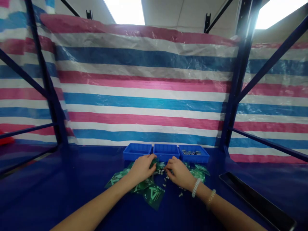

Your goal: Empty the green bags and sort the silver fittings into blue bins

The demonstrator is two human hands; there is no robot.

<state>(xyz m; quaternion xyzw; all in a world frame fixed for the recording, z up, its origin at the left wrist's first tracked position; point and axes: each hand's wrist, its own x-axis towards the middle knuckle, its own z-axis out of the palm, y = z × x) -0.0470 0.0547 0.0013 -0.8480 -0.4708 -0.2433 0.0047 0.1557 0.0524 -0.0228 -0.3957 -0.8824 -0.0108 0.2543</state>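
Note:
My left hand [142,167] is over green plastic bags [154,195] on the blue table, its fingers curled toward a bag; what it holds is too small to make out. My right hand [179,172] is just to the right, thumb and fingertips brought together above small metal parts [160,172]; anything between them is hidden. More small parts lie scattered between and below the hands. Further green bags [199,173] lie beside my right hand. Behind the hands stand three blue bins: the left bin [137,148], the middle bin [166,149] and the right bin [193,155], which holds metal pieces.
A long flat black object [256,199] lies at the right on the blue table [79,179]. Blue metal frame posts [234,93] rise on both sides. A striped plastic sheet [149,86] hangs behind the bins. Something red [6,140] shows at the far left.

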